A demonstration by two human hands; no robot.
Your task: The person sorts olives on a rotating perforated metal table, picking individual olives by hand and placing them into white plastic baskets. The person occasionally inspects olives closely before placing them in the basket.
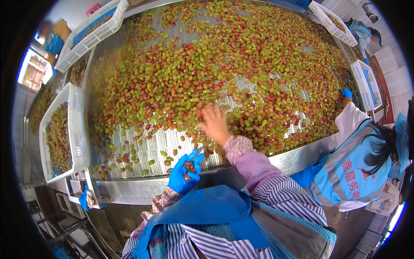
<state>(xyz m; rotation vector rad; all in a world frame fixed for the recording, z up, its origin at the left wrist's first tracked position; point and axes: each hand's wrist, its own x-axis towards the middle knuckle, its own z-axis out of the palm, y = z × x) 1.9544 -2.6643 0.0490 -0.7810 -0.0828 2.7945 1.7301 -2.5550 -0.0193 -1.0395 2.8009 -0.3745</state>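
Note:
My left hand (183,174), in a blue glove, is curled palm up around a few dark reddish grapes (187,177) just above the near edge of the sorting table. My bare right hand (213,124) reaches palm down over the loose grapes (181,81), thumb apart from the fingers. Its fingertips are at the grapes and slightly blurred; I see nothing gripped in it. Green, amber and red grapes lie thickly across the perforated metal surface (155,145). Only scattered ones lie on the part left of my left hand.
White plastic crates (79,129) of grapes stand along the left side, and another crate (367,85) is at the right. A co-worker in a light blue vest (352,165) leans in at the right, a blue-gloved hand (347,93) over the table. The steel rim (129,191) runs before me.

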